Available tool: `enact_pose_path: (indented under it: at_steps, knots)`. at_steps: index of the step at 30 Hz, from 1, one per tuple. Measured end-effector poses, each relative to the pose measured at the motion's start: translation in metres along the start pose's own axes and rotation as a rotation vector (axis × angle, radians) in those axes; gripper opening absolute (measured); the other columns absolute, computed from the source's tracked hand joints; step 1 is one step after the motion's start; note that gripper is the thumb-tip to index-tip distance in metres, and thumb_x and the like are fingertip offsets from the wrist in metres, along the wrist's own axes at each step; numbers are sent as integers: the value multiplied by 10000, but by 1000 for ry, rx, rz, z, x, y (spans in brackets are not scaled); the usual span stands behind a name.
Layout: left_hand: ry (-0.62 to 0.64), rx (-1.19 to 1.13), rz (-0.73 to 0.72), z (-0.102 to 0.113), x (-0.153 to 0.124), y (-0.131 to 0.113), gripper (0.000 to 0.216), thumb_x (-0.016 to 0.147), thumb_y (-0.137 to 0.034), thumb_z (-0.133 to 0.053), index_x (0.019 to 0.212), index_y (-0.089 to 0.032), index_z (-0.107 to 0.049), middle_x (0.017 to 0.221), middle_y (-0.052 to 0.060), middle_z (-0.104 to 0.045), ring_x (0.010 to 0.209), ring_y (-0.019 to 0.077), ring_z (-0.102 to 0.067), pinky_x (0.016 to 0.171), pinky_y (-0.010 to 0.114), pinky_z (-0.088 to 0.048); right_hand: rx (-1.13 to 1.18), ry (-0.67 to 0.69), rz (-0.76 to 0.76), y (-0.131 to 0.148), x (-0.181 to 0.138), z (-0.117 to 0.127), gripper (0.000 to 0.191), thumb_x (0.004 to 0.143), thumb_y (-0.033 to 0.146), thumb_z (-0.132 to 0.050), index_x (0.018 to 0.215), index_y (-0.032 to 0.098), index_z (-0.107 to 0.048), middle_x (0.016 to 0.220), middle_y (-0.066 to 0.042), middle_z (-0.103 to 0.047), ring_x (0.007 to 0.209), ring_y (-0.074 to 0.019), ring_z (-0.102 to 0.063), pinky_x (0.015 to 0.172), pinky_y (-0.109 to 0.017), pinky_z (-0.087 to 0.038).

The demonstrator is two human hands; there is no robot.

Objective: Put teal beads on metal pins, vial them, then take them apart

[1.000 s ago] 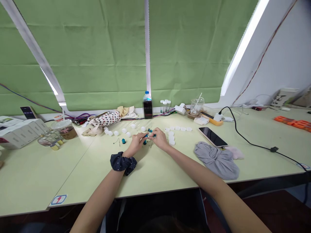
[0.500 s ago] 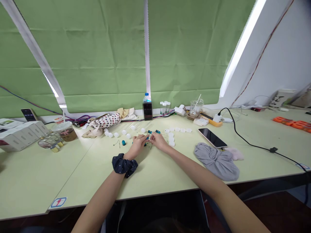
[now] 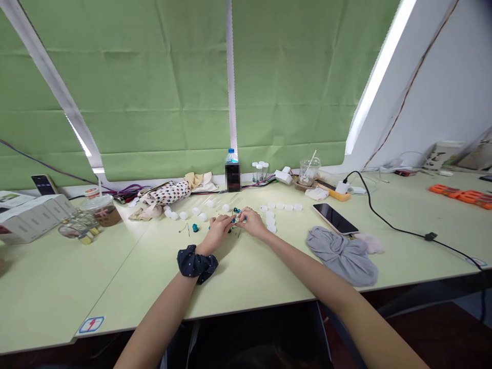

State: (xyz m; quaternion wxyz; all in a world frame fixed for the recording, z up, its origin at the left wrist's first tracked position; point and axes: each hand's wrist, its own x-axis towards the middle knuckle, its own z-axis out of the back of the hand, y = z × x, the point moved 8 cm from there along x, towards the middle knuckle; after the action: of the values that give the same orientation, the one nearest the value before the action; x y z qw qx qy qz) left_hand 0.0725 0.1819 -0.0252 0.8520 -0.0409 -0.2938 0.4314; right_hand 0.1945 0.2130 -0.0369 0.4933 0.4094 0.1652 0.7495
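Note:
My left hand (image 3: 219,230), with a dark dotted scrunchie (image 3: 197,263) at its wrist, meets my right hand (image 3: 250,221) over the table. The fingers of both hands are pinched together around a small teal piece (image 3: 233,220), mostly hidden by them. More small teal pieces with thin stems lie close around the fingertips, partly covered. Left of my hands, a loose teal piece (image 3: 195,227) rests near a thin bent wire (image 3: 185,228). White caps (image 3: 203,217) lie in a line behind my left hand, and other white caps (image 3: 270,222) are beside my right hand.
Capped vials (image 3: 260,172) and a blue-capped bottle (image 3: 232,174) stand at the back. On the right lie a phone (image 3: 335,219), a grey cloth (image 3: 342,256) and a black cable (image 3: 400,220). Drink cups, glasses (image 3: 79,228) and white boxes (image 3: 34,218) occupy the left.
My right fingers have shifted slightly at the teal piece, with the hand a little more raised and curled. My left hand stays nearly in place; the view has moved slightly.

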Motion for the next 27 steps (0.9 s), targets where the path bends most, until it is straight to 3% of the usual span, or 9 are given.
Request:
enact_pose_path:
  at_steps: [7, 13, 16, 22, 27]
  knots:
    - [-9, 16, 0, -1, 0, 3, 320, 912, -276, -410, 1173, -219, -585, 999, 83, -649, 949, 217, -548, 793, 340, -318, 6, 82, -33, 1, -3, -10, 86, 749, 218, -646, 741, 175, -572, 619, 11, -605, 565, -118, -560, 568, -218, -397]
    - [-59, 17, 22, -3, 0, 10, 316, 909, -274, -407, 1154, -209, -596, 993, 93, -647, 928, 221, -562, 783, 340, -332, 189, 197, 51, 4, 0, -18, 91, 803, 159, -542, 802, 169, -632, 659, 1, -644, 596, -120, -603, 605, -220, -437]
    - [-57, 6, 22, -4, 0, 11, 316, 908, -273, -406, 1148, -210, -601, 997, 94, -647, 937, 226, -558, 785, 341, -338, 119, 158, 68, 2, 1, -14, 143, 786, 128, -549, 718, 180, -663, 686, -5, -671, 661, -134, -620, 677, -240, -440]
    - [-14, -4, 16, -6, 0, 5, 314, 895, -264, -426, 1151, -218, -602, 955, 84, -658, 928, 224, -543, 788, 346, -338, -24, 43, -29, -7, 1, -6, 49, 685, 220, -700, 648, 211, -669, 793, 1, -698, 785, -175, -630, 762, -282, -429]
    - [-4, 9, 5, -5, 0, 0, 319, 900, -265, -412, 1156, -215, -596, 956, 85, -660, 917, 228, -539, 778, 353, -331, -35, 38, -58, -5, -1, -4, 127, 671, 255, -706, 611, 192, -613, 737, 1, -670, 726, -157, -609, 691, -257, -423]
